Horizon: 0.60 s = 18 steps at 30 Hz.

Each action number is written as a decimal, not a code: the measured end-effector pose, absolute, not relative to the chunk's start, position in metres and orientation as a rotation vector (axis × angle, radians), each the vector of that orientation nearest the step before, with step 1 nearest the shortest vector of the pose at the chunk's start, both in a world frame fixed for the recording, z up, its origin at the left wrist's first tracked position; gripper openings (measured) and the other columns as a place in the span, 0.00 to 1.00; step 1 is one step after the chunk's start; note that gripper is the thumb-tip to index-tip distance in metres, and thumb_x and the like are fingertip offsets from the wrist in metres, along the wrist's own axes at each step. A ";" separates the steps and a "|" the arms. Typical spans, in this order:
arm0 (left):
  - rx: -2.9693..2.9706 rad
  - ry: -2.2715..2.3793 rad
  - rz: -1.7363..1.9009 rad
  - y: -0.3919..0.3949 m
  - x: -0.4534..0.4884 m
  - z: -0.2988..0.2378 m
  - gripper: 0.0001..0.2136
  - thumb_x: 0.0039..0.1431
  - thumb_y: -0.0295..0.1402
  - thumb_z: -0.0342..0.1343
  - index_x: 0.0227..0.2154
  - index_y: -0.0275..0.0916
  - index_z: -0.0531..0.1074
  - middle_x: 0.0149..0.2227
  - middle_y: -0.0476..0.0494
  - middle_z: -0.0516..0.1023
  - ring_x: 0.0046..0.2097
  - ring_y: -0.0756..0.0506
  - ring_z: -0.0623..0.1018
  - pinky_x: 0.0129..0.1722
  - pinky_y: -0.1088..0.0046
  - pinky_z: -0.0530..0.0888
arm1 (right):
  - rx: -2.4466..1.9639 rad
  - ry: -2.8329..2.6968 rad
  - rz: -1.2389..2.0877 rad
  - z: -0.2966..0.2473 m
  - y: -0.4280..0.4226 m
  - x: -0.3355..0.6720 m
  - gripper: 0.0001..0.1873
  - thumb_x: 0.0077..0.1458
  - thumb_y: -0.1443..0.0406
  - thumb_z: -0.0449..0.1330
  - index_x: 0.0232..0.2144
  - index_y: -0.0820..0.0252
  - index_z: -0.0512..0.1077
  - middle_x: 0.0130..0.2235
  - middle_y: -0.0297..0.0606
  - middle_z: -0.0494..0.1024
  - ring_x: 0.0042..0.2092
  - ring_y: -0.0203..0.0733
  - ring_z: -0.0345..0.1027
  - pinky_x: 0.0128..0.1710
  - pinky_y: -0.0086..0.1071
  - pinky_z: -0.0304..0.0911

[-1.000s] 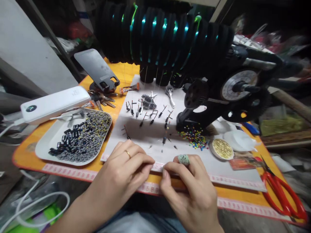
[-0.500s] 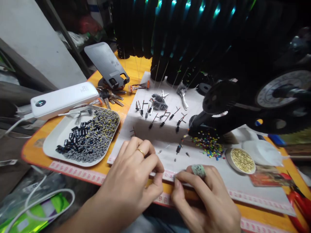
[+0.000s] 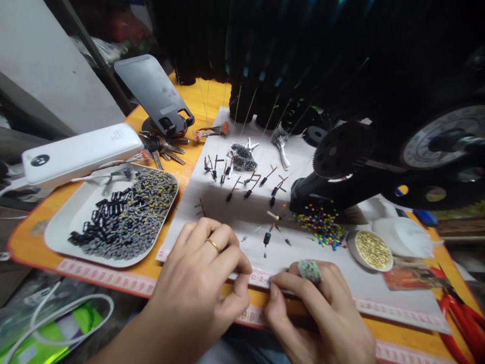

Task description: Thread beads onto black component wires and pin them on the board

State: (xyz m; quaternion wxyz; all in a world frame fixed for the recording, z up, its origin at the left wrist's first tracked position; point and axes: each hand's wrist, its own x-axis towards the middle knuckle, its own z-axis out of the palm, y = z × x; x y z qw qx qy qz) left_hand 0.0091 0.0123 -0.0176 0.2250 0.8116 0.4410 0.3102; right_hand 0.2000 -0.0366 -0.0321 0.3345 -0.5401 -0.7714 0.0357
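My left hand (image 3: 206,273), with a gold ring, is curled into a pinch at the near edge of a white sheet (image 3: 246,212). My right hand (image 3: 318,308), wearing a green ring, pinches toward it, fingertips almost meeting. What they hold is too small to make out; it may be a thin thread. Small black pieces with thin wires (image 3: 242,179) lie scattered on the sheet beyond my hands. One small black piece (image 3: 267,238) lies just past my fingertips.
A white tray (image 3: 64,227) of grey and black tubes sits left. Also here are a white power bank (image 3: 81,153), keys (image 3: 162,147), a phone stand (image 3: 153,96), coloured beads (image 3: 320,227), a dish of gold beads (image 3: 370,249), red scissors (image 3: 460,316) and a black geared machine (image 3: 364,162).
The view shifted down and left. Both hands stayed pinched together at the sheet's near edge, fingertips drawing slightly closer.
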 end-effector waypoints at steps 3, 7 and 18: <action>2.279 1.222 0.909 0.013 0.011 -0.018 0.07 0.58 0.20 0.57 0.28 0.39 0.73 0.31 0.49 0.73 0.40 0.43 0.71 0.40 0.62 0.62 | -1.421 -2.004 0.080 -0.031 -0.039 0.204 0.08 0.58 0.76 0.61 0.36 0.61 0.71 0.36 0.35 0.67 0.38 0.36 0.63 0.38 0.28 0.63; 2.280 1.248 0.947 0.011 0.012 -0.019 0.08 0.59 0.20 0.56 0.28 0.39 0.73 0.30 0.49 0.73 0.39 0.43 0.71 0.41 0.63 0.62 | -1.450 -2.012 0.072 -0.030 -0.041 0.211 0.08 0.58 0.76 0.61 0.37 0.60 0.71 0.36 0.35 0.67 0.39 0.36 0.63 0.38 0.29 0.63; 2.273 1.287 0.912 0.010 0.013 -0.017 0.08 0.58 0.20 0.55 0.28 0.40 0.72 0.32 0.48 0.76 0.40 0.42 0.72 0.41 0.61 0.62 | -1.422 -2.009 0.058 -0.033 -0.046 0.216 0.11 0.54 0.79 0.62 0.37 0.61 0.72 0.35 0.37 0.68 0.38 0.39 0.64 0.36 0.30 0.65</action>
